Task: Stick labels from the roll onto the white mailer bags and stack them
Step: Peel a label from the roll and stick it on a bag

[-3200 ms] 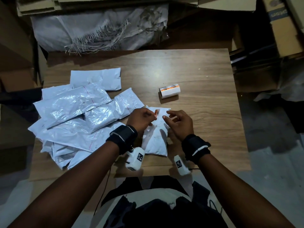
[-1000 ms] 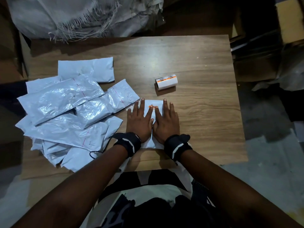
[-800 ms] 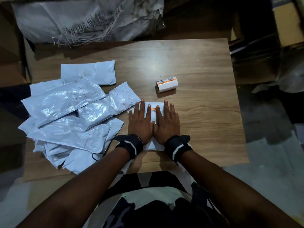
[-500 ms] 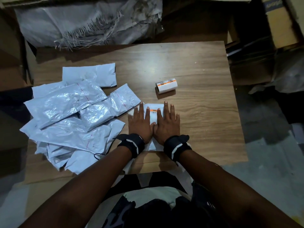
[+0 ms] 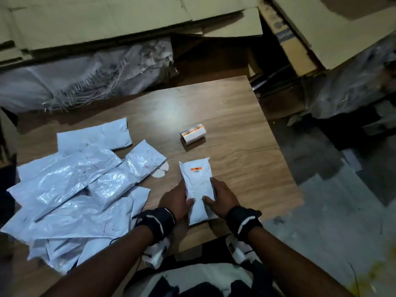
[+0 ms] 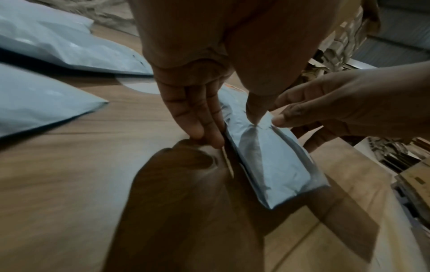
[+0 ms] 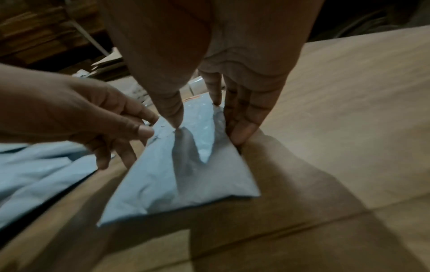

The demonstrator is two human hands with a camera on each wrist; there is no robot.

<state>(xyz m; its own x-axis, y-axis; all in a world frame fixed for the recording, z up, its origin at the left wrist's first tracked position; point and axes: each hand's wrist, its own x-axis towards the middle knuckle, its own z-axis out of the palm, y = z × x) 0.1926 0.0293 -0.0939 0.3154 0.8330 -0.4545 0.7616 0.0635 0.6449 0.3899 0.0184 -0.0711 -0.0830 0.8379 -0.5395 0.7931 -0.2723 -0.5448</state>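
We pinch labelled bag [image 5: 198, 189] w/ both hands: left hand [image 5: 174, 201] on left edge, right hand [image 5: 221, 199] on right. Bag's long axis runs away from us, on worktop [image 5: 246, 168]; unlabelled pile [image 5: 70, 189] lies left, so left hand nearer.

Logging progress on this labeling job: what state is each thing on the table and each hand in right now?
Mailer bag: labeled, gripped at both long edges.
Label: stuck near the bag's far end.
Label roll: lying on its side, untouched.
Pile of mailer bags: loose, overlapping, no labels showing.
Left hand: grips the bag.
Right hand: grips the bag.
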